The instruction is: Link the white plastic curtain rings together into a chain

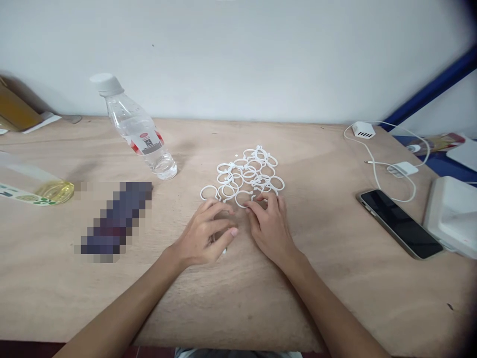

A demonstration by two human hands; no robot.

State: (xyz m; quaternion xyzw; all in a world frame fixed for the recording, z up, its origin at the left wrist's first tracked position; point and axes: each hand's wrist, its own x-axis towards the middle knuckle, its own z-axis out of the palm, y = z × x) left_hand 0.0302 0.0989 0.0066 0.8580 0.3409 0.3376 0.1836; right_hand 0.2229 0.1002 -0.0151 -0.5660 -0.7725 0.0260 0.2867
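white rings (249, 173) lie heaped at the centre of the frame

the rings form a loose, overlapping pile on a wooden table (238, 303). the left hand (206, 231) is at the pile's lower left, its fingers curved and spread, the thumb held apart from them; a small white piece (224, 251) shows just below it, mostly hidden. the right hand (272, 226) is at the pile's lower right edge, fingers bent, thumb close to one ring's rim — whether it pinches anything cannot be told.

at the upper left a clear bottle (143, 136) with a white cap stands, slanting in the frame. at the left edge is a second bottle (55, 191) with yellow liquid in its base; to its right a dark thing (117, 219) is pixelated past recognition.

at the right a phone (402, 223), its screen black, lies beside a white device (454, 214). above them a white cable (374, 166) loops near a white charger block (363, 130).
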